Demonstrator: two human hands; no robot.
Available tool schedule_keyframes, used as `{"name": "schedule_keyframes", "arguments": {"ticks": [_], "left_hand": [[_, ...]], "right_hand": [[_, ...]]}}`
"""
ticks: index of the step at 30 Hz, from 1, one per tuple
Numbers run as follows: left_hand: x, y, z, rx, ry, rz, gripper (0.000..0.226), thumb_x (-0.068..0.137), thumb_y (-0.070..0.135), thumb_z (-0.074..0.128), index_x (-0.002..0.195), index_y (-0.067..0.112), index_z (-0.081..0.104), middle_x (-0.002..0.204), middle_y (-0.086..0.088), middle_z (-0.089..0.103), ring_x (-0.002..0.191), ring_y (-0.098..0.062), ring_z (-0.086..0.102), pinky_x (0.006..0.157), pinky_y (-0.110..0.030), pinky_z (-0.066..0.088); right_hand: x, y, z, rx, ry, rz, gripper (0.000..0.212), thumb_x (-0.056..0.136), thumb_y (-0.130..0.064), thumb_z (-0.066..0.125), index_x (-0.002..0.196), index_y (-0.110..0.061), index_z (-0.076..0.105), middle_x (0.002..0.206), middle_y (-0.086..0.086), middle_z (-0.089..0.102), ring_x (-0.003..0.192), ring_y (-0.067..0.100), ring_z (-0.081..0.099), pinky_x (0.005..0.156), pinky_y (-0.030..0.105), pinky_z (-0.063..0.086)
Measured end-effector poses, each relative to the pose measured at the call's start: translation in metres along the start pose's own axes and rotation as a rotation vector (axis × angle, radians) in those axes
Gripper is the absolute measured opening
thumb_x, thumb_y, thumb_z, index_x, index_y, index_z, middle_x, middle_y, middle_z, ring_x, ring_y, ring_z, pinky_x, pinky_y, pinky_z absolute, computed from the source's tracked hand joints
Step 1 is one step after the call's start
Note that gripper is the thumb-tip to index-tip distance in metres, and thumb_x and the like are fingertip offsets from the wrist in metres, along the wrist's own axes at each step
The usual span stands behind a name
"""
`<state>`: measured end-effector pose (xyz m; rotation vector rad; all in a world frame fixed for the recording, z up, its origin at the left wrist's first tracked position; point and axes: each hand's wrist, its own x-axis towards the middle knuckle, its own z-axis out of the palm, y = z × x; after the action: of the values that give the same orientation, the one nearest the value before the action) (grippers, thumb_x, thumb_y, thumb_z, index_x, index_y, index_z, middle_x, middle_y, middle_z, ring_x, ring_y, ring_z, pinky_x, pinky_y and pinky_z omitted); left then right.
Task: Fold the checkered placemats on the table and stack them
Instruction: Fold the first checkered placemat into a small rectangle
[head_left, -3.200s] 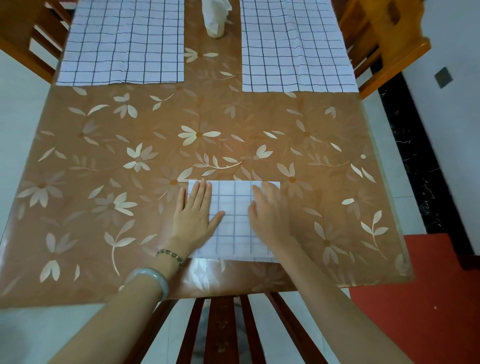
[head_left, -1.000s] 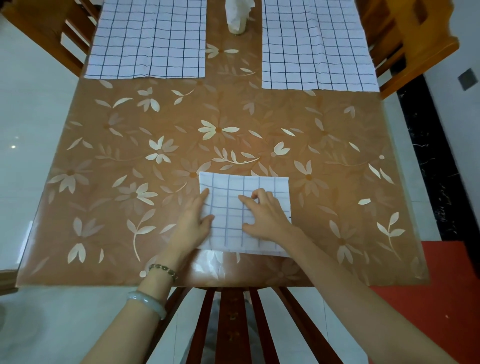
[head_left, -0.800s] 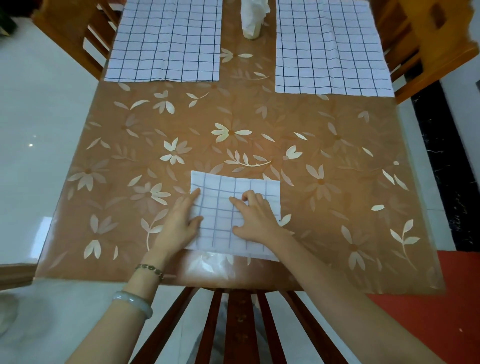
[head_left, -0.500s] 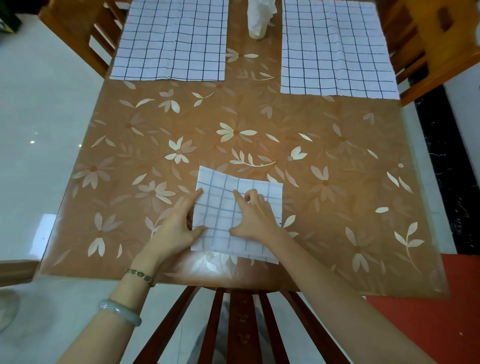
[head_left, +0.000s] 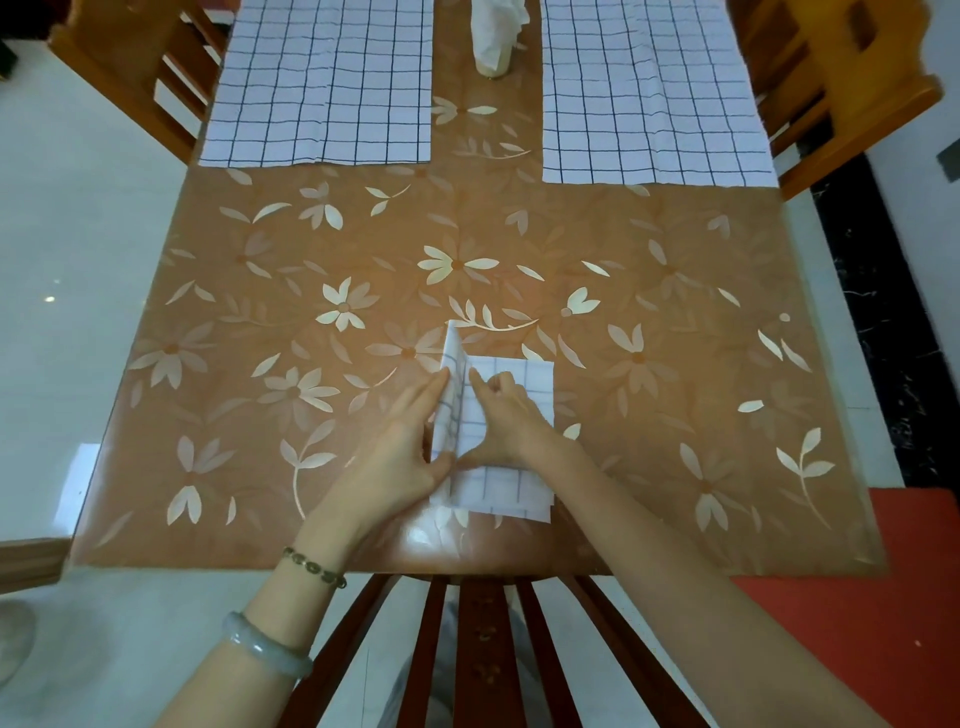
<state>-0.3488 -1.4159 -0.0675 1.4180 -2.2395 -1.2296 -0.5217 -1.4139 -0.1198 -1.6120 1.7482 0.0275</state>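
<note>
Fingers (head_left: 423, 397) of the left hand (head_left: 400, 462) are straight and lie against the outer side of a raised flap (head_left: 453, 364), which stands nearly upright off the folded checkered placemat (head_left: 511, 491). We cannot tell whether the thumb pinches the flap's lower edge. We note the right hand (head_left: 511, 426) pressing down on the placemat just beside the flap. Its index finger and thumb are stretched along the crease line and its other fingers are loosely bent, gripping nothing. The placemat lies at the near edge of the counter (head_left: 675, 415), about midway across. The far-left placemat (head_left: 322, 78) and the far-right placemat (head_left: 649, 88) lie flat and unfolded at the far end, well apart from the work. A cup of white tissue (head_left: 496, 36) stands between them.

Our judgement is that the step in hand is a further fold of the first placemat, left part over right. The next move calls for carrying the flap across the right hand's line, clearing that hand in time, matching the edges and pressing the crease flat. No stack exists yet.
</note>
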Motion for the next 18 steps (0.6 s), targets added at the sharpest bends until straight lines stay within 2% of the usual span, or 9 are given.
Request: {"name": "schedule_keyframes", "arguments": {"ticks": [1,3,4,6,9,12,14,18], "left_hand": [[0.002,0.006,0.004,0.012,-0.024,0.007,0.087,0.08,0.008,0.068,0.152,0.023,0.021,0.151,0.008,0.028,0.093,-0.009,0.056,0.089,-0.028,0.047],[0.006,0.015,0.015,0.061,-0.068,0.038,0.088,0.081,0.009,0.067,0.153,0.02,0.018,0.155,0.006,0.023,0.083,-0.013,0.057,0.086,-0.026,0.047],[0.009,0.02,0.021,0.105,-0.086,0.057,0.087,0.082,0.011,0.066,0.153,0.019,0.016,0.156,0.005,0.02,0.078,-0.013,0.055,0.081,-0.023,0.044],[0.014,0.028,0.037,0.199,-0.124,0.07,0.085,0.086,0.016,0.063,0.154,0.016,0.011,0.159,0.003,0.014,0.086,-0.019,0.058,0.079,-0.02,0.039],[0.02,0.043,0.066,0.218,-0.181,0.046,0.08,0.091,0.018,0.057,0.154,0.014,0.007,0.16,0.001,0.007,0.106,-0.032,0.058,0.09,-0.035,0.045],[0.029,0.052,0.095,0.209,-0.219,0.016,0.071,0.093,0.015,0.051,0.152,0.009,0.012,0.159,-0.005,0.01,0.109,-0.041,0.055,0.083,-0.038,0.044],[0.036,0.051,0.108,0.192,-0.23,0.035,0.068,0.093,0.013,0.049,0.15,0.006,0.014,0.158,-0.011,0.012,0.102,-0.044,0.057,0.076,-0.038,0.043],[0.048,0.04,0.119,0.166,-0.259,0.01,0.072,0.091,0.013,0.049,0.152,0.008,0.01,0.158,-0.012,0.009,0.103,-0.042,0.058,0.075,-0.036,0.044]], "right_hand": [[-0.008,0.01,-0.004,0.077,0.033,0.013,0.11,0.069,-0.041,0.079,0.151,-0.017,0.009,0.139,0.007,0.028,0.128,0.023,0.031,0.101,0.033,0.034],[-0.026,0.036,-0.013,0.156,0.172,0.093,0.081,0.081,-0.018,0.071,0.147,-0.012,0.025,0.135,0.005,0.035,0.124,0.021,0.038,0.092,0.023,0.035],[-0.035,0.048,-0.016,0.177,0.237,0.146,0.066,0.083,-0.01,0.066,0.142,-0.009,0.036,0.126,0.004,0.039,0.116,0.021,0.044,0.084,0.02,0.035],[-0.047,0.063,-0.017,0.203,0.297,0.209,0.047,0.083,-0.007,0.062,0.128,-0.006,0.052,0.108,0.004,0.04,0.097,0.019,0.047,0.076,0.02,0.033],[-0.05,0.068,-0.006,0.189,0.312,0.175,0.046,0.08,-0.009,0.064,0.125,-0.007,0.056,0.102,0.008,0.043,0.097,0.025,0.048,0.081,0.026,0.039],[-0.05,0.071,0.002,0.112,0.373,0.186,0.04,0.077,-0.014,0.064,0.117,-0.011,0.061,0.096,0.008,0.046,0.095,0.028,0.049,0.087,0.04,0.043],[-0.051,0.075,0.004,0.077,0.404,0.172,0.04,0.074,-0.017,0.065,0.114,-0.013,0.063,0.094,0.009,0.048,0.093,0.029,0.049,0.086,0.039,0.042],[-0.052,0.081,0.005,0.075,0.428,0.134,0.047,0.073,-0.017,0.066,0.119,-0.023,0.062,0.091,0.004,0.044,0.09,0.026,0.047,0.077,0.031,0.035]]}}
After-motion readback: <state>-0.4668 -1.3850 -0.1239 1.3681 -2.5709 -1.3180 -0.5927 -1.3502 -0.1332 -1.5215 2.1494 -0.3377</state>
